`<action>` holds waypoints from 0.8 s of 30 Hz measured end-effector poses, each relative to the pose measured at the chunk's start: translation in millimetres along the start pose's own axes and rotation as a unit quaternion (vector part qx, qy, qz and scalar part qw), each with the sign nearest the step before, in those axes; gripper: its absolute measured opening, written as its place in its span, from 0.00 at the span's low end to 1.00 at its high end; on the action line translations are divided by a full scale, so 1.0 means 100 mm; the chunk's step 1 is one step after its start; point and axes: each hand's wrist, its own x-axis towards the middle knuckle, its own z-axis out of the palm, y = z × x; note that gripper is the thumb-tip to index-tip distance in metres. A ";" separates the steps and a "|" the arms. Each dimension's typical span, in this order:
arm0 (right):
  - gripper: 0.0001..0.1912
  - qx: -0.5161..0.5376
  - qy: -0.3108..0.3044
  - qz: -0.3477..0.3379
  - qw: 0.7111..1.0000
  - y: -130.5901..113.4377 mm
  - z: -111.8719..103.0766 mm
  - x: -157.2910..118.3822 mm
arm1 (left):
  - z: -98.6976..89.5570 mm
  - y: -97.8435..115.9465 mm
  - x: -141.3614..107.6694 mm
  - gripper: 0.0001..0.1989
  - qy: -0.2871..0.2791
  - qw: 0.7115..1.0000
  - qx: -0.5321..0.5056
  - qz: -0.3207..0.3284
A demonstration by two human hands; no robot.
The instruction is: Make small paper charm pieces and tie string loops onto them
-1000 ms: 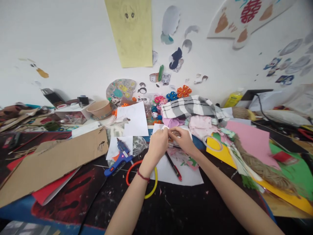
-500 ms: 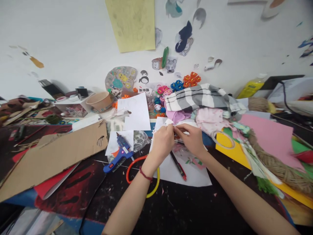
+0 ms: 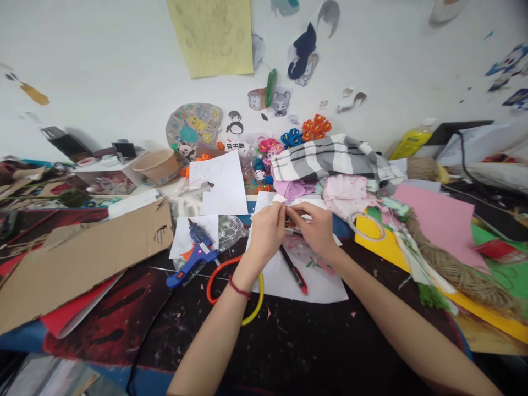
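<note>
White wall [image 3: 103, 55] rises behind a black-topped worktable [image 3: 313, 341] crowded with craft supplies. Little has changed over the last second: the view has shifted slightly, while the left hand [image 3: 266, 230] and right hand [image 3: 317, 228] stay together, so the same close fingertip work seems to continue. Their fingertips meet above a large white paper sheet [image 3: 274, 275]; whatever they may pinch is hidden, so I cannot tell. Just below them, a slim black pen with a red end [image 3: 295, 269] lies on that sheet. Under the left forearm rests a red-and-yellow ring [image 3: 260, 300]; farther left, a blue plastic glue gun [image 3: 200, 254] shows a small light and a label too tiny to read. Dark marks on the long brown cardboard strip [image 3: 94, 256] are illegible. By the wall, a small white paper slip [image 3: 236, 147] bears black Chinese characters, apparently inverted, which I cannot read surely.
</note>
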 end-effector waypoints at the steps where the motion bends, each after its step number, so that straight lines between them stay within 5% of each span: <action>1: 0.11 0.001 0.001 0.003 1.000 0.00 0.00 -0.01 | 0.00 0.00 0.00 0.11 0.003 1.000 -0.002 -0.003; 24: 0.10 0.026 0.017 0.029 0.999 -0.04 0.03 -0.05 | -0.03 0.06 -0.02 0.10 0.015 0.999 -0.029 -0.022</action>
